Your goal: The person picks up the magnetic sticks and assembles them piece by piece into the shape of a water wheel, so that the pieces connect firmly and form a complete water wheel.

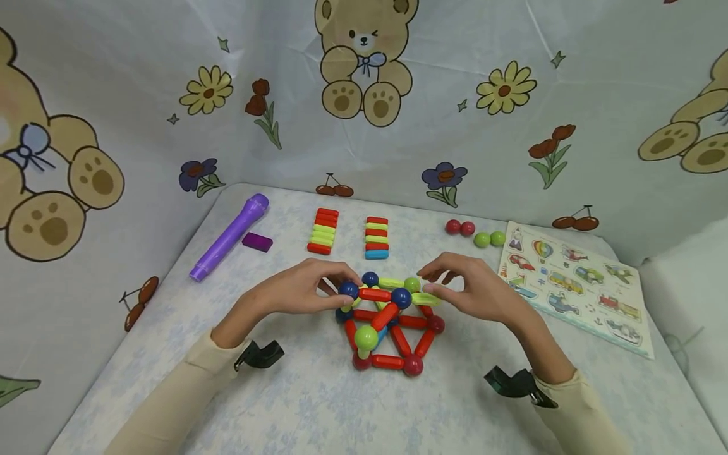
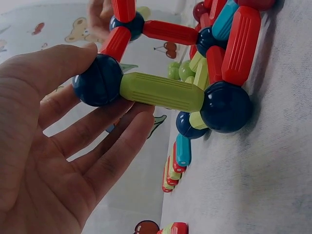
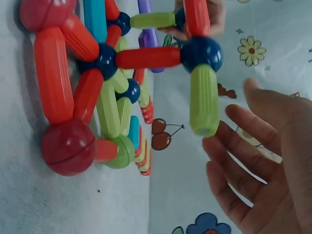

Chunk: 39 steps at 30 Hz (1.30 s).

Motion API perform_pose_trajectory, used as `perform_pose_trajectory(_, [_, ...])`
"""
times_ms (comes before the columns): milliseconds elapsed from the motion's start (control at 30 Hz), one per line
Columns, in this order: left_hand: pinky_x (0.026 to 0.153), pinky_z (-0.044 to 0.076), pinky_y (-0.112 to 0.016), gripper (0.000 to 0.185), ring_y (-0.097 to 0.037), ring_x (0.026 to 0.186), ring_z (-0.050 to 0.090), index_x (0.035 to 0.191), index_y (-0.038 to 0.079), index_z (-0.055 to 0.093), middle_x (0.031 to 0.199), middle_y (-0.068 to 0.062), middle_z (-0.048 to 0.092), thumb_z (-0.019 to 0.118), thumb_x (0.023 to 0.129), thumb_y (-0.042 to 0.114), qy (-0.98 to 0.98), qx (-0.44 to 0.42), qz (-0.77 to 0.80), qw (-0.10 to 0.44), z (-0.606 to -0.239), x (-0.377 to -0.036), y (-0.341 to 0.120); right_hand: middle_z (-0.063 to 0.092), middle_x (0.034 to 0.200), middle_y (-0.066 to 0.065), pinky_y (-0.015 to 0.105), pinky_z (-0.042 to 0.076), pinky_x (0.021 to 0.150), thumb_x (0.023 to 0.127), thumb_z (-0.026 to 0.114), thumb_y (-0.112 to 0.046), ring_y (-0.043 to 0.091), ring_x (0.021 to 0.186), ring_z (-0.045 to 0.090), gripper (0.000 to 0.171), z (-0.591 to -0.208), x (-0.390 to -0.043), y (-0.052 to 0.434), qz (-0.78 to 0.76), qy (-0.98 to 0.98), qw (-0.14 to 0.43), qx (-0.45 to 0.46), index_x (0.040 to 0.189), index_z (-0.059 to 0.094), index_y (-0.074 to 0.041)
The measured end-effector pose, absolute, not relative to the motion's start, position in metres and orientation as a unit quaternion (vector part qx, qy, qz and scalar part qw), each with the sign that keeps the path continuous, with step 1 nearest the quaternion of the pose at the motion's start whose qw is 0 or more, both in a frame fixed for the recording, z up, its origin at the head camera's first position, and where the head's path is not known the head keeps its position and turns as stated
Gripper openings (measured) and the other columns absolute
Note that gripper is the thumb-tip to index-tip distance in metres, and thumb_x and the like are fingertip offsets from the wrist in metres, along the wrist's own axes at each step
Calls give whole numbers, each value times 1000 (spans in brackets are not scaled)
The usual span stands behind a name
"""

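Pinching a blue ball [image 2: 99,80], the left hand [image 1: 296,292] steadies the stick-and-ball frame [image 1: 387,325]; the right hand [image 1: 474,289], fingers spread, could knock its loose green stick [image 3: 204,100] off

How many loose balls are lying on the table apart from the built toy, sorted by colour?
Red balls: 2
Green balls: 2
Total: 4, lying in a row beside the picture puzzle board, away from both hands.
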<state>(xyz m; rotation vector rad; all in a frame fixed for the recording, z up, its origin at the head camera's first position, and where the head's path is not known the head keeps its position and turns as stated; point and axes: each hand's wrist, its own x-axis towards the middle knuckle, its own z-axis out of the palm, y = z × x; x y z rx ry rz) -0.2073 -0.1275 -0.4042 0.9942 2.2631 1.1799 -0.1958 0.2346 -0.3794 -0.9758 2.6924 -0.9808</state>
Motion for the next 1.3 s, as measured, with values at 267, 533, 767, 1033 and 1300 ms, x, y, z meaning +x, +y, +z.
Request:
perform_pose_trajectory(267, [93,64,-38,35,-16,114,71,134,14,70,129,-1,73,77,102,26,811,352,420,205,-402,-206,-129,77,125,8,46,61,97,104,73,-10,25,116,71,25,-398,-252,212,-336,874,83,-341,129,75,-7])
perform_pose_trajectory(533, [93,63,-36,35,-16,114,71,134,14,70,128,0,72,77,103,27,810,357,418,203,-401,-206,-130,68,144,12,54,55,109,106,66,-5,36,136,60,34,-427,-289,176,-293,870,154,-365,140,70,-7])
perform_pose_trajectory(767, [92,63,-33,35,-17,114,71,135,13,70,129,-1,72,77,103,26,808,364,415,206,-402,-209,-125,68,143,14,52,52,113,104,71,-8,34,135,62,36,-435,-294,167,-221,901,145,-345,140,71,-8])
perform_pose_trajectory(1033, [92,63,-33,36,-15,113,71,135,14,70,128,0,72,77,103,26,809,361,414,210,-403,-209,-122,77,125,8,47,58,105,97,83,-16,27,116,71,33,-438,-286,171,-158,924,116,-329,128,78,-9])
perform_pose_trajectory(1300, [92,64,-37,35,-15,113,71,134,16,70,128,2,73,78,102,27,812,351,419,203,-404,-208,-128,77,122,7,44,63,93,96,82,-9,25,110,74,39,-428,-275,200,-252,911,62,-319,134,74,-7])
